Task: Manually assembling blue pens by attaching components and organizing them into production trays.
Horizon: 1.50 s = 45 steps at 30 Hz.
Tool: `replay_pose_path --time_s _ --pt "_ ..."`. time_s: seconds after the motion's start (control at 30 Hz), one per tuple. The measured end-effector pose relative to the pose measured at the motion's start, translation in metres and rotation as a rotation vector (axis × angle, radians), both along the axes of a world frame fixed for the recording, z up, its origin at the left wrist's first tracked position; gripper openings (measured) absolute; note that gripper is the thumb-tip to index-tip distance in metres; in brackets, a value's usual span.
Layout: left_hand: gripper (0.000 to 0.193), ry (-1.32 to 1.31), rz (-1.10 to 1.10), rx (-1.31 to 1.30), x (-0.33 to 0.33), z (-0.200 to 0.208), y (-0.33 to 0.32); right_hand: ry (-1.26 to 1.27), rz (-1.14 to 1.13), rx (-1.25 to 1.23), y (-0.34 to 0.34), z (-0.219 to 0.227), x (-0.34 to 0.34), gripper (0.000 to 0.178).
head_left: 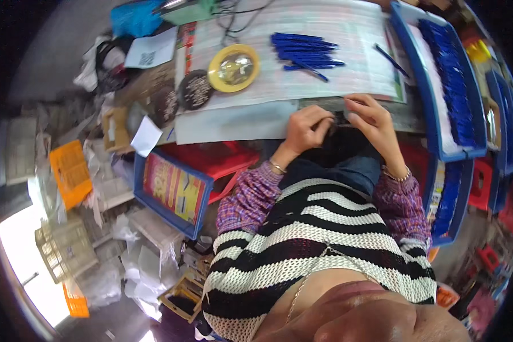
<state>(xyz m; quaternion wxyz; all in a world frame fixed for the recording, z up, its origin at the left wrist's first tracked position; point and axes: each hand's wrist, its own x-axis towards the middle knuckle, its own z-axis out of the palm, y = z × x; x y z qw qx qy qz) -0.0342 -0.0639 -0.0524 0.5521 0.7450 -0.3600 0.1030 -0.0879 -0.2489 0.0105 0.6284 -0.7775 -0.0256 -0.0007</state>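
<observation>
At the near edge of the table, my left hand (308, 130) is closed, with thumb and fingers pressed together. Beside its fingertips is a small dark patch; I cannot make out whether it is a held thing. Close by on the right, my right hand (375, 124) curves toward it, a gap showing between thumb and forefinger. Beyond the hands lies a pile of blue pens (305, 51) on the pale table covering (359, 28). A single blue pen (391, 61) lies apart to the right. To the left, a yellow round dish (212, 73) holds small shiny pieces.
Next to the yellow dish sits a dark round dish (196, 105) with small light bits. Blue trays (433, 131) of blue pens stand along the right. At lower left are another blue tray (171, 219) and a red stool (216, 162). Cables (231, 23) trail at the back.
</observation>
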Motion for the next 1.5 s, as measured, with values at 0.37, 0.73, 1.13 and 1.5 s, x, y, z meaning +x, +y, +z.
replay_pose_path --time_s 0.37,0.73,1.13,1.5 --pt "0.004 0.069 0.040 0.096 -0.002 0.009 0.000 0.342 0.106 1.769 -0.016 -0.040 -0.009 0.039" --pt "0.006 0.047 0.053 0.097 -0.002 0.006 -0.002 0.387 0.115 1.944 -0.017 -0.048 -0.003 0.039" --pt "0.020 0.997 -0.245 -0.292 -0.007 0.041 -0.032 0.536 -0.057 1.199 -0.002 -0.042 -0.019 0.018" --pt "0.024 1.088 -0.255 -0.293 -0.002 0.033 -0.025 0.595 -0.198 0.986 0.007 -0.039 -0.013 0.016"
